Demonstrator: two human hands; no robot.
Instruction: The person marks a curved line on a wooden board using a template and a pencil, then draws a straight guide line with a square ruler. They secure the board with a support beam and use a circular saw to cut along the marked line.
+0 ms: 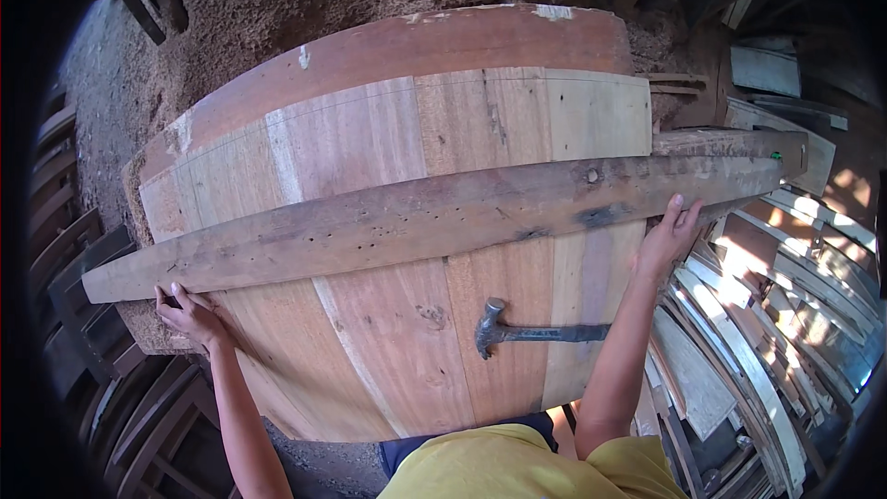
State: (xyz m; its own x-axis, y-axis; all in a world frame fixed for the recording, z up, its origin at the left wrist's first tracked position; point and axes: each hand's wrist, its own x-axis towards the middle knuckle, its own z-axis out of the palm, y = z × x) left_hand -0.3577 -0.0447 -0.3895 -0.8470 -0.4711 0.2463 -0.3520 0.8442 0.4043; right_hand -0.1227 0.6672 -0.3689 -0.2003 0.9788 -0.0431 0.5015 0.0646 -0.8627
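A long, weathered wooden plank (pixel 407 217) lies crosswise over a panel of joined boards (pixel 397 333), dotted with small holes and dark stains. My left hand (pixel 192 316) grips its near edge close to the left end, fingertips over the top face. Toward the right end, my right hand (pixel 667 238) holds the same edge, with fingers resting on the wood. A claw hammer (pixel 531 334) lies on the panel between my arms, its head to the left. My right forearm hides the end of its handle.
Beyond the panel lies a reddish curved board (pixel 370 57), with heaped sawdust (pixel 268 0) behind it. Wood offcuts (pixel 739 342) crowd the right side. Curved wooden pieces (pixel 157 416) are stacked at the left. Another plank (pixel 730 142) juts out at the right.
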